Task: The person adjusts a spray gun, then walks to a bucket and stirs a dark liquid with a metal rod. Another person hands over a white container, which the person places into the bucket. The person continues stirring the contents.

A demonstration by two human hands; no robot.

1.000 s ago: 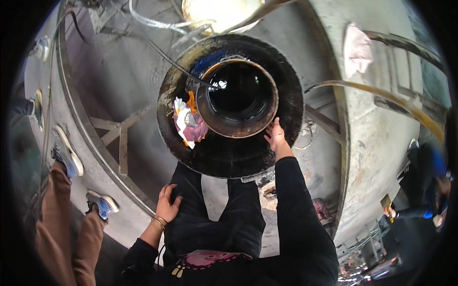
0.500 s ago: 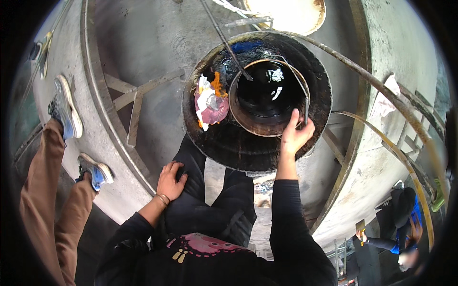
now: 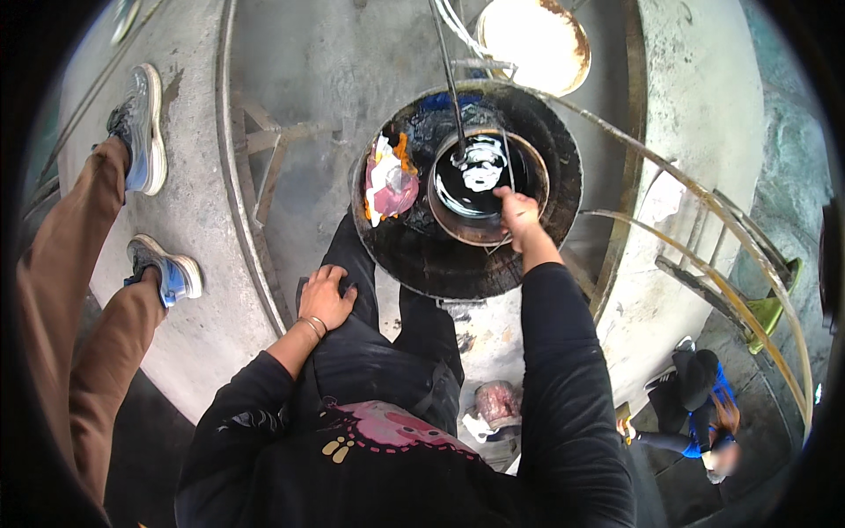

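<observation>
I look down at a round black hatch [image 3: 422, 264] in the top of a big grey tank. Inside it sits a rusty round bucket [image 3: 462, 231] holding dark liquid that reflects the sky. My right hand [image 3: 518, 216] grips the bucket at its near right rim, next to a thin wire handle. A thin metal rod [image 3: 447, 79] comes from above and dips into the liquid. A crumpled pink and white bag [image 3: 387, 180] lies on the hatch's left side. My left hand [image 3: 327, 297] rests flat on my left thigh with its fingers apart.
At the left stand another person's legs in brown trousers with blue-grey shoes [image 3: 141, 114]. A round rusty lid [image 3: 532, 35] lies beyond the hatch. A curved rail [image 3: 704, 207] bends over the tank's right edge. Far below at the right is a person in blue [image 3: 704, 400].
My right hand has moved from the hatch's outer edge onto the bucket's rim. My view has shifted left and closer. My left hand stays on my thigh.
</observation>
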